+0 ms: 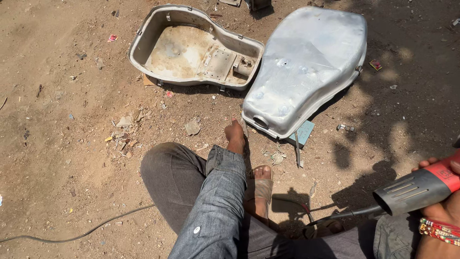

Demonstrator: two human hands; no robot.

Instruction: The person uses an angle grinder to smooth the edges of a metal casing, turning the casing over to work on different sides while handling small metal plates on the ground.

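the person is sitting on the dirt ground [57,144], knees drawn up, working low over two halves of a metal tank shell. the left hand [235,136], reaching out past a denim sleeve [218,201], is pressing its fingers down at the near edge of the silver shell half [306,67], which is lying dome up and touching the ground along its rim, apparently so the hand can be steadying it; whether the fingers are pinching anything cannot be told. the right hand [443,206], wearing beaded bangles [438,230] at the wrist, is wrapping closed around the red and grey power tool [419,184], keeping it back at the right edge, well apart from the shell, its cord [345,215] trailing down toward the lap. the other shell half [191,48] is lying hollow side up, just beside the silver one, showing a rusty, dusty inside. a sandalled foot [261,189] is resting between the legs. a thin cable [76,235] is running across the ground at lower left, amid scraps of litter [127,129].
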